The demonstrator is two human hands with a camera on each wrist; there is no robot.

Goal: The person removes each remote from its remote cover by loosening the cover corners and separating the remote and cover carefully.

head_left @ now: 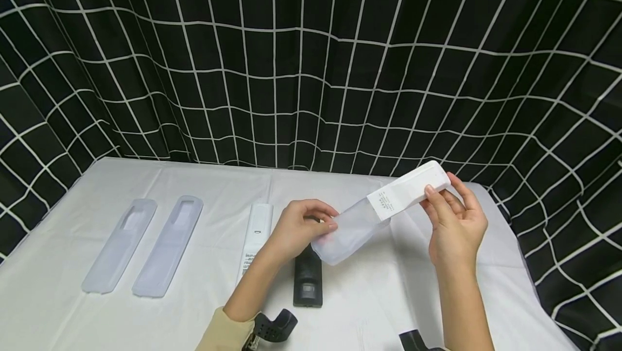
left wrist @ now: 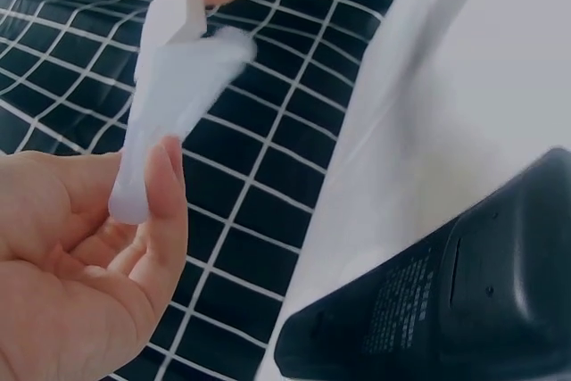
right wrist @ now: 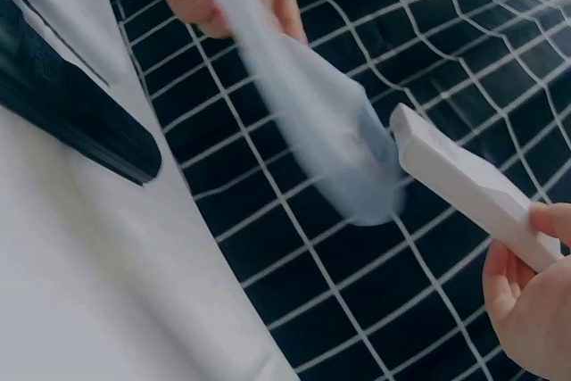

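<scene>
My left hand pinches the closed end of a translucent remote cover between thumb and fingers. The cover slants up to the right above the table. A white remote control, with small print on its back, is held at its far end by my right hand. Its printed end lies at the cover's open mouth. In the right wrist view, a small gap shows between the remote and the blurred cover. How the two overlap is hard to tell in the left wrist view.
Two more translucent covers lie side by side on the left of the white-clothed table. A white remote and a black remote lie mid-table, partly behind my left arm. A black grid-patterned curtain stands behind.
</scene>
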